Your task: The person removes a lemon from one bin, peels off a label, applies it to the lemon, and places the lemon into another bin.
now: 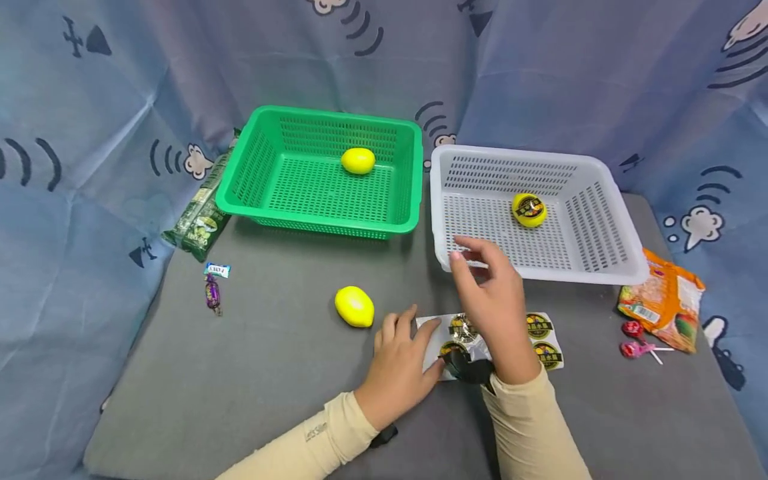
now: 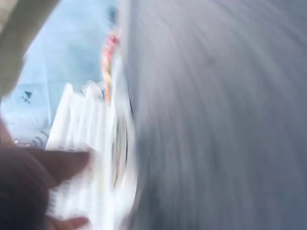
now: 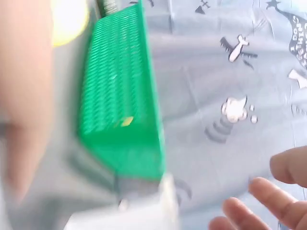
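Note:
A white sheet of round black-and-gold stickers [image 1: 545, 333] lies on the table before me. My left hand [image 1: 396, 367] rests at the sheet's left end, fingers spread, thumb at its edge. Above the sheet, by the near rim of the white basket [image 1: 600, 275], hovers my right hand [image 1: 495, 300] with thumb and index apart and nothing between them; it covers part of the sheet. A yellow lemon [image 1: 355, 307] sits on the table left of the sheet. Inside the white basket is a lemon bearing a sticker [image 1: 529, 210]. Another lemon [image 1: 358, 161] lies in the green basket [image 1: 324, 228].
Behind the green basket's left side leans a green snack packet [image 1: 204, 217], with two small wrapped candies [image 1: 213, 293] nearer. At right are an orange bag [image 1: 663, 300] and red and pink lollipops [image 1: 633, 340]. A blue patterned curtain [image 1: 384, 60] surrounds the table. The left wrist view is blurred.

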Demonstrator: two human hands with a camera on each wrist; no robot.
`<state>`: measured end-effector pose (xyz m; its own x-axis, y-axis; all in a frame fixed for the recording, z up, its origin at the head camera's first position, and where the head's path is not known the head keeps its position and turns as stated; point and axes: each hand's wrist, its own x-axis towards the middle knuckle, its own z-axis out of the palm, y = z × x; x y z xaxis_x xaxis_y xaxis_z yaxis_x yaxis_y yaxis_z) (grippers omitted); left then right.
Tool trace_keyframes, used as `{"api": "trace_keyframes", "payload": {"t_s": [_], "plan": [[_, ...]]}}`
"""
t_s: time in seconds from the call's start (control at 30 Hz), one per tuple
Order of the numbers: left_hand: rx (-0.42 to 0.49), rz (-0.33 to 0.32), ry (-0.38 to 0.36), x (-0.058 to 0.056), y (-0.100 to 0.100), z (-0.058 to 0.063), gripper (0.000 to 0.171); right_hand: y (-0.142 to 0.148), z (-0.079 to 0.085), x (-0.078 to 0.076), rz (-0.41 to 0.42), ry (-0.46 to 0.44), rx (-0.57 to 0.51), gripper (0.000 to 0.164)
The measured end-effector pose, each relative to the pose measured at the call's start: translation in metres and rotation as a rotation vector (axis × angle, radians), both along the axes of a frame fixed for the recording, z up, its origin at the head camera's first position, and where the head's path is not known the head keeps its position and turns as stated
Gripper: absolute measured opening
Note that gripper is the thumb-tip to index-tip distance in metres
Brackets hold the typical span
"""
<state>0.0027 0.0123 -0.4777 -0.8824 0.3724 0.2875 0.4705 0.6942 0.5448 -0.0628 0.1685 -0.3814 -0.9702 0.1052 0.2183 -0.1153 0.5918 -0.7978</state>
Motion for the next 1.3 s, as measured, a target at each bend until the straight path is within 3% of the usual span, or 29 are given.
{"api": "trace_keyframes", "payload": {"t_s": [0.1, 0.2, 0.3, 0.43, 0.57, 0.7, 0.87, 0.93, 0.97, 1.03, 1.1, 1.13, 1.2, 1.3], "plan": [[-0.120, 0.066, -0.033, -0.001, 0.013, -0.008, 0.067, 0.021, -0.012, 0.030, -0.071, -0.095, 0.025, 0.034], [-0.060, 0.063, -0.086, -0.009, 0.013, -0.008, 0.062, 0.035, -0.031, 0.052, -0.102, -0.216, 0.076, 0.037], [0.106, -0.006, -0.193, -0.020, 0.005, -0.005, 0.053, 0.042, -0.049, 0.066, -0.080, -0.272, 0.105, 0.037], [0.374, -0.087, -0.430, -0.030, -0.004, -0.002, 0.048, 0.043, -0.067, 0.077, 0.001, -0.252, 0.120, 0.035], [0.720, -0.048, -0.652, -0.032, -0.007, 0.000, 0.041, 0.039, -0.071, 0.081, 0.022, -0.191, 0.127, 0.032], [0.987, -0.003, -0.701, -0.027, -0.003, 0.000, 0.040, 0.034, -0.070, 0.079, -0.005, -0.214, 0.121, 0.032], [1.071, -0.034, -0.707, -0.021, 0.002, -0.001, 0.043, 0.028, -0.070, 0.077, -0.081, -0.282, 0.027, 0.025], [0.994, -0.031, -0.623, -0.020, 0.001, -0.002, 0.049, 0.028, -0.071, 0.078, -0.129, -0.283, -0.040, 0.019], [0.932, -0.009, -0.541, -0.019, -0.001, -0.002, 0.052, 0.029, -0.071, 0.078, -0.155, -0.283, -0.071, 0.018], [0.762, 0.056, -0.277, -0.020, -0.010, -0.001, 0.056, 0.032, -0.070, 0.080, -0.208, -0.284, -0.136, 0.016], [0.531, 0.218, -0.026, -0.018, -0.025, 0.003, 0.057, 0.036, -0.069, 0.082, -0.265, -0.280, -0.203, 0.018], [0.434, 0.305, 0.050, -0.017, -0.034, 0.005, 0.057, 0.038, -0.069, 0.083, -0.289, -0.276, -0.234, 0.019], [0.307, 0.412, 0.104, -0.018, -0.052, 0.007, 0.059, 0.040, -0.066, 0.084, -0.321, -0.271, -0.290, 0.021], [0.178, 0.442, -0.052, -0.022, -0.072, 0.006, 0.066, 0.038, -0.062, 0.083, -0.319, -0.276, -0.354, 0.022]]}}
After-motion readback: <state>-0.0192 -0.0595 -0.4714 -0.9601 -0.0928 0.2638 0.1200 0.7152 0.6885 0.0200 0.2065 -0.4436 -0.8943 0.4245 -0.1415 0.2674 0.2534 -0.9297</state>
